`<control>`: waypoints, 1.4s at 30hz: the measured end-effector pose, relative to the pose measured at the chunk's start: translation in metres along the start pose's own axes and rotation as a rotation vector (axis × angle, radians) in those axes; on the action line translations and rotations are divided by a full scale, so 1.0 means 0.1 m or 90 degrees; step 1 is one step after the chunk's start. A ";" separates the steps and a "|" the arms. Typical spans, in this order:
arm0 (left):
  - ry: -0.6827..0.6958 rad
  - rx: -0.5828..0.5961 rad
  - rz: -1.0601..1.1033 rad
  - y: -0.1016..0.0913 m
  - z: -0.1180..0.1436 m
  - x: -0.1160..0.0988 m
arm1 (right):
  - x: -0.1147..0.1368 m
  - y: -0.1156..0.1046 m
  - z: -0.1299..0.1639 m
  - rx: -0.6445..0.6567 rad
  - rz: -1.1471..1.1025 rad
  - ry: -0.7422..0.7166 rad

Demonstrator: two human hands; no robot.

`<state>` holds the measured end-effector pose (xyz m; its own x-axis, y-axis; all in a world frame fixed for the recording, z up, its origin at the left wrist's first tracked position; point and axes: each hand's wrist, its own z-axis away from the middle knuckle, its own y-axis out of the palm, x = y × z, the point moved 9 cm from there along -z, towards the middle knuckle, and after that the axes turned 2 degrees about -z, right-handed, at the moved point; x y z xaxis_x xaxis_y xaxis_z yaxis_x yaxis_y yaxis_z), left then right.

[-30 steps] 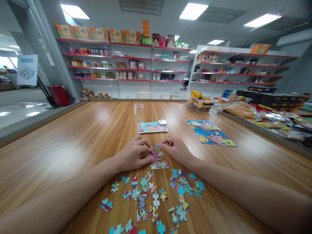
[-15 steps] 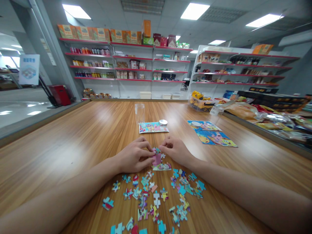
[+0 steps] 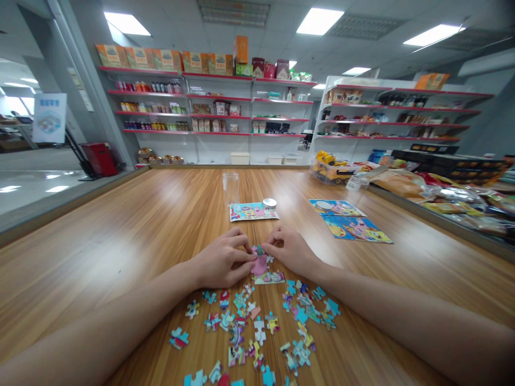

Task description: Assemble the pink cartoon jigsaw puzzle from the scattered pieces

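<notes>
A partly joined jigsaw puzzle, mostly pink with a strip along its near edge, lies on the table between my hands. My left hand rests at its left side, fingers bent and their tips pressed on its edge. At the top right of the section is my right hand, thumb and index finger pinched at a small teal jigsaw piece. The curled fingers partly hide that piece. Loose jigsaw pieces, many light blue, lie scattered nearer to me.
Beyond my hands lies a picture card with a white lid on it, beside a clear jar. Blue picture sheets are at right. Further back stand a bin of yellow toys and packaged snacks.
My right hand's fingertips have shifted slightly left and down over the top of the joined section, around the teal piece. The left hand stays nearly still; the view tilts slightly.
</notes>
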<state>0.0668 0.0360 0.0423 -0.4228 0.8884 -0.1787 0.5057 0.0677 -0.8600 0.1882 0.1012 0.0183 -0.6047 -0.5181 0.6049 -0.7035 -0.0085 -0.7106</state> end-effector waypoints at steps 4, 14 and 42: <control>0.002 -0.003 0.004 -0.02 0.00 -0.01 | 0.02 0.00 0.00 -0.004 -0.004 -0.009; 0.006 -0.008 -0.005 -0.02 0.00 -0.02 | 0.03 -0.03 0.01 -0.010 -0.002 0.000; 0.000 -0.010 0.005 -0.01 -0.01 0.01 | 0.56 -0.44 0.27 -0.263 -0.090 -0.282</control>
<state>0.0665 0.0371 0.0430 -0.4185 0.8890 -0.1859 0.5204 0.0670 -0.8513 0.1948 0.0494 0.0737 -0.3448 -0.8424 0.4141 -0.9055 0.1823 -0.3833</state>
